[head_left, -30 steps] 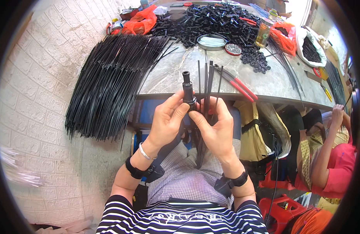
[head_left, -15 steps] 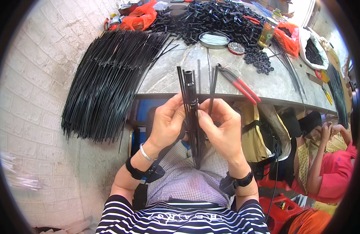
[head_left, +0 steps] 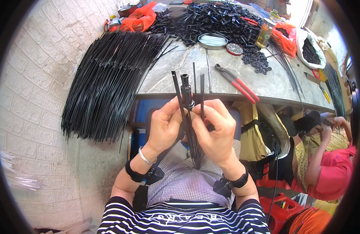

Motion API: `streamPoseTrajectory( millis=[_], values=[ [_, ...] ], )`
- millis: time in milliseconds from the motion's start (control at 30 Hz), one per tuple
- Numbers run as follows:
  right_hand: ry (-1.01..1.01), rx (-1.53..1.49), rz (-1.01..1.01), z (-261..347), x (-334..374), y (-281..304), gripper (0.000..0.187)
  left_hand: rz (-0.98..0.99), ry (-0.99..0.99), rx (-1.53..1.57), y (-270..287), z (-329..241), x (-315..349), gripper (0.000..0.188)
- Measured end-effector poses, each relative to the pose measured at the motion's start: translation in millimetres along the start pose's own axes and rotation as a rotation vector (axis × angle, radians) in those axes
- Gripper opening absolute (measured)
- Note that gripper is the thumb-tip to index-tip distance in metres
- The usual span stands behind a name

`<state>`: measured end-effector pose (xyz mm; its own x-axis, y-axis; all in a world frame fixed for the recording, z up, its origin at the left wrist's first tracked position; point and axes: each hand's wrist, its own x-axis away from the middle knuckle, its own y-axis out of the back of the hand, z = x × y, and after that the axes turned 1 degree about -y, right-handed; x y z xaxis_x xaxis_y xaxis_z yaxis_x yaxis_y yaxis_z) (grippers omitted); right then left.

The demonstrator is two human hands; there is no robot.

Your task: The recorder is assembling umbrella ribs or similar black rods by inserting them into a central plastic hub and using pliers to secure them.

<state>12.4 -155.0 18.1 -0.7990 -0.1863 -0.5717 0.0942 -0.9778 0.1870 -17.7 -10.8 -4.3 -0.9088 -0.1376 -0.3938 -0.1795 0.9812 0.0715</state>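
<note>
Over my lap stands a black umbrella frame, its thin ribs spread at the top and gathered to a point below. A black plastic tube with a narrower top stands among the ribs, a shiny ring round its lower part. My left hand pinches the ribs and tube from the left with thumb and index finger. From the right, my right hand pinches at the same spot, one rib upright by its fingers. Both hands are closed; the fingertips partly hide the joint between them.
A thick stack of black ribs overhangs the table's left side. Red-handled pliers lie near the edge. Behind are a round tin of thin wires, a dish of small metal bits and heaped black tubes. Another person sits at right.
The frame and both hands have shifted slightly left, and the tube leans a little more left. The ribs round it have moved; one now stands closer to the tube's right side.
</note>
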Motion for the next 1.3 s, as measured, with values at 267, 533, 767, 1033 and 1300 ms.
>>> streamPoseTrajectory(
  millis=[267, 533, 767, 1033, 1300],
  values=[
    [-0.434, -0.477, 0.123, 4.6, 0.7, 5.2, 0.008, 0.107, -0.038, 0.153, 11.1, 8.2, 2.2, 0.033],
    [-0.443, -0.487, 0.169, 0.1, -7.1, 12.6, 0.011, 0.078, -0.009, 0.147, 8.8, 3.5, 0.2, 0.039],
    [-0.472, -0.555, 0.116, -8.7, -11.6, 0.3, 0.02, 0.223, 0.107, 0.332, 16.0, -2.9, -4.2, 0.059],
    [-0.37, -0.248, 0.078, -2.8, -5.3, -6.7, 0.018, 0.301, 0.195, 0.452, 20.7, -14.1, 1.1, 0.124],
    [-0.1, -0.093, 0.066, -8.2, -6.3, -17.0, 0.014, 0.298, 0.207, 0.709, 33.0, 8.8, 1.0, 0.087]
  ],
)
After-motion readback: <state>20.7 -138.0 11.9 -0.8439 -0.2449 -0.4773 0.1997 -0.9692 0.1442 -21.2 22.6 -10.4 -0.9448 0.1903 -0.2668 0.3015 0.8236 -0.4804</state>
